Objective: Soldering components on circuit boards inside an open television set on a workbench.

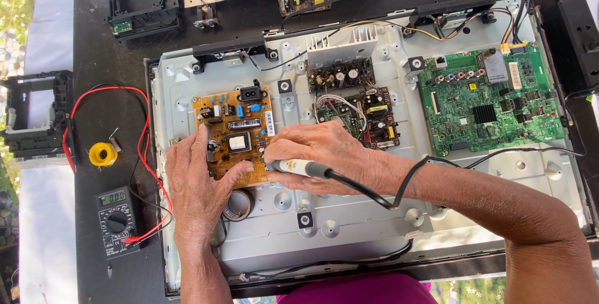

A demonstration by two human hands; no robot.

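Observation:
An orange power circuit board (232,117) lies on the grey metal back chassis (349,217) of an opened flat screen. My left hand (198,179) rests flat on the board's lower left part, index finger stretched up along its left edge. My right hand (315,154) grips a pen-shaped soldering iron (298,167) with a pale handle and black cord, its tip end pointing left at the board's lower right edge. The tip itself is hidden by my fingers.
A green main board (493,101) sits at the chassis right, two small boards (355,101) in the middle. A multimeter (116,220) with red and black leads and a yellow solder spool (102,154) lie left. Black plastic frames (34,114) and a power strip (577,36) ring the table.

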